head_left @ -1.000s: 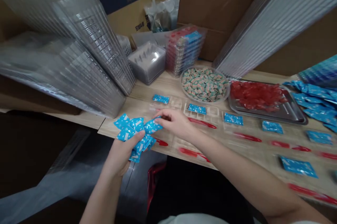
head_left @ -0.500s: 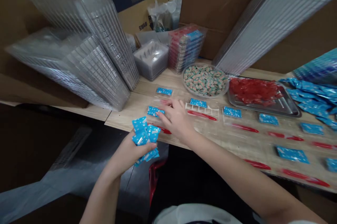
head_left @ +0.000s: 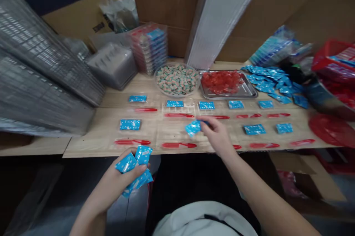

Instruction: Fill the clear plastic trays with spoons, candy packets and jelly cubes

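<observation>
My left hand (head_left: 118,182) is closed round a bunch of small blue packets (head_left: 135,165), held below the front edge of the wooden table (head_left: 97,132). Over the table's middle, my right hand (head_left: 217,137) pinches one blue packet (head_left: 192,128) at its fingertips. Clear plastic trays (head_left: 179,108) lie in two rows on the table, most with a blue packet (head_left: 130,124) and a red spoon-like piece (head_left: 132,142) in them.
At the back stand a clear bowl of wrapped candies (head_left: 176,79), a metal tray of red sweets (head_left: 226,82) and a heap of loose blue packets (head_left: 273,82). Stacks of empty clear trays (head_left: 41,77) fill the left. A red basket (head_left: 337,56) is at the right.
The camera has swung right. My right hand left one packet in a tray at the left and now holds another over the middle. The left hand's bunch is smaller and lower.
</observation>
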{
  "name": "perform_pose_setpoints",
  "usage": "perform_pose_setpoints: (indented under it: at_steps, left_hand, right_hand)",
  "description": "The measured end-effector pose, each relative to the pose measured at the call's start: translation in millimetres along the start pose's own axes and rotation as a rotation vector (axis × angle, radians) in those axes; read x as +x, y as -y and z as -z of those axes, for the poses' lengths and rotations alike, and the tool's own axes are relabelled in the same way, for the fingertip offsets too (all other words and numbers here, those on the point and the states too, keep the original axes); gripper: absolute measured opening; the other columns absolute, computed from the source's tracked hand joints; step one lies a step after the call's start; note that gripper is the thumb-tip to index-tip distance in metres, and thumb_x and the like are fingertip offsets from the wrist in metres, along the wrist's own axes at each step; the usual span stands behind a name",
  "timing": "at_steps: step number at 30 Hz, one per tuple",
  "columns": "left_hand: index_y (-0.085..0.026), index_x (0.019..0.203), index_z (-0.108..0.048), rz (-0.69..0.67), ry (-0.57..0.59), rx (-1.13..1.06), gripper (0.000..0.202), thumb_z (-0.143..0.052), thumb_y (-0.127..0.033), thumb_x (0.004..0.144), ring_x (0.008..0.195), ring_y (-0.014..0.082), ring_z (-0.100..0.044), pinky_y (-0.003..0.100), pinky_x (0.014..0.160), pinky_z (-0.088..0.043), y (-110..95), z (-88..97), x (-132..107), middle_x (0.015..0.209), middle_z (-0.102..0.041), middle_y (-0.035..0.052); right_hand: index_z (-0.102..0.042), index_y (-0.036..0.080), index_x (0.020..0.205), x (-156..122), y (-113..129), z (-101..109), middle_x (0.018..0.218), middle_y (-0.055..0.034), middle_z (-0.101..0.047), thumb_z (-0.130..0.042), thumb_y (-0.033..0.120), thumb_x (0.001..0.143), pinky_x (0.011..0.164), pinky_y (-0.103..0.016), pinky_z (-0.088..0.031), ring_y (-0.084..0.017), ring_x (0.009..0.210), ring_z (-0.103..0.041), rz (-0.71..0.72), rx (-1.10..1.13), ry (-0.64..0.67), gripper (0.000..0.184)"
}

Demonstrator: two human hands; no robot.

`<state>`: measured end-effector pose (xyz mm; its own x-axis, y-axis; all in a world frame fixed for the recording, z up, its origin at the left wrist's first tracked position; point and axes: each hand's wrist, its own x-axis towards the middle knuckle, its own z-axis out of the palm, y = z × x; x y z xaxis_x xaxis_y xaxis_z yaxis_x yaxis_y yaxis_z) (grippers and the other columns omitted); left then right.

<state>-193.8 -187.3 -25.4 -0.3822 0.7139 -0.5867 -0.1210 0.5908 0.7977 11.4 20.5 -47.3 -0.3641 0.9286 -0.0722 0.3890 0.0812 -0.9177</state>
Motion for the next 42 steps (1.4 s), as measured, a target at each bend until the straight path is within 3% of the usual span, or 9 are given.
perform_pose_setpoints:
  at_steps: [8,11,16,19,22,28,32,35,42]
  left_hand:
    - [-0.022,0.11,-0.055,-0.021,-0.067,-0.206,0.051,-0.074,-0.037,0.066,0.094,0.0209,-0.061,0.032,0.081,-0.049,-12.6,-37.6,17.0,0.104,-0.065,0.0024]
    - [-0.021,0.102,-0.058,-0.082,-0.076,-0.206,0.043,-0.075,-0.034,0.065,0.08,0.0165,-0.062,0.027,0.073,-0.049,-18.6,-52.0,17.9,0.088,-0.066,-0.0009]
    - [-0.018,0.088,-0.059,-0.163,-0.025,-0.21,0.031,-0.072,-0.036,0.067,0.07,0.0142,-0.059,0.025,0.066,-0.047,-35.5,-98.9,23.1,0.076,-0.063,-0.0014]
    - [-0.019,0.091,-0.058,-0.19,-0.083,-0.182,0.035,-0.072,-0.038,0.066,0.068,0.0135,-0.059,0.026,0.068,-0.047,-47.6,-126.2,27.1,0.076,-0.061,-0.0023]
    - [-0.02,0.094,-0.056,-0.177,-0.123,-0.186,0.042,-0.076,-0.039,0.061,0.065,0.0123,-0.058,0.025,0.065,-0.048,-57.0,-142.0,31.9,0.074,-0.06,-0.0044]
    - [-0.018,0.089,-0.057,-0.124,-0.001,-0.243,0.044,-0.081,-0.031,0.054,0.061,0.0111,-0.059,0.022,0.06,-0.047,-67.4,-158.3,36.0,0.069,-0.061,-0.0052]
    - [-0.017,0.088,-0.059,-0.029,0.038,-0.42,0.039,-0.079,-0.03,0.057,0.079,0.0181,-0.064,0.03,0.073,-0.051,-72.7,-180.8,35.8,0.082,-0.067,0.0007]
    - [-0.018,0.09,-0.059,-0.058,-0.018,-0.477,0.031,-0.071,-0.034,0.066,0.084,0.0212,-0.064,0.035,0.078,-0.05,-75.1,-214.5,37.9,0.085,-0.065,0.0023]
    - [-0.022,0.101,-0.049,-0.798,-0.202,0.313,0.023,-0.053,-0.03,0.08,0.108,0.0289,-0.046,0.048,0.096,-0.035,-87.6,-283.4,54.1,0.107,-0.049,0.0097]
  right_hand:
    - [-0.066,0.02,0.108,-11.1,3.4,-52.0,0.091,-0.0102,-0.063,-0.058,0.035,0.083,0.085,-0.039,-0.042,-0.024,0.093,-0.051,0.457,-0.504,0.129,0.03]
    - [-0.061,0.022,0.118,-22.9,11.7,-28.5,0.101,-0.0118,-0.058,-0.056,0.044,0.082,0.088,-0.043,-0.041,-0.025,0.097,-0.05,0.387,-0.45,0.108,0.042]
    - [-0.064,0.021,0.107,-43.4,6.9,21.2,0.085,-0.0022,-0.067,-0.056,0.034,0.083,0.071,-0.029,-0.049,-0.015,0.077,-0.061,0.038,0.126,0.472,0.028]
    - [-0.067,0.019,0.094,-34.2,-10.4,51.5,0.088,-0.0026,-0.07,-0.058,0.028,0.08,0.071,-0.029,-0.049,-0.016,0.079,-0.063,-0.061,0.135,0.323,0.019]
    - [-0.068,0.019,0.093,-5.4,-31.2,82.4,0.092,-0.0035,-0.07,-0.056,0.022,0.081,0.077,-0.03,-0.047,-0.017,0.084,-0.063,0.056,-0.099,0.16,0.018]
    - [-0.068,0.018,0.08,30.0,-51.9,99.2,0.084,-0.0055,-0.064,-0.063,0.016,0.077,0.083,-0.035,-0.042,-0.019,0.088,-0.055,0.389,-0.519,0.195,0.006]
    - [-0.063,0.021,0.1,-2.2,-41.1,92.7,0.104,-0.0081,-0.058,-0.059,0.031,0.082,0.086,-0.037,-0.043,-0.021,0.1,-0.052,0.259,-0.16,-0.001,0.021]
    - [-0.049,0.028,0.124,-35.9,-28.1,84.6,0.114,-0.0052,-0.058,-0.05,0.041,0.087,0.083,-0.035,-0.047,-0.019,0.1,-0.056,-0.027,0.366,0.14,0.04]
    - [-0.056,0.032,0.115,-36.3,-24.9,98.6,0.116,-0.0001,-0.06,-0.065,0.042,0.076,0.099,-0.035,-0.04,-0.02,0.113,-0.053,-0.17,0.909,-0.033,0.041]
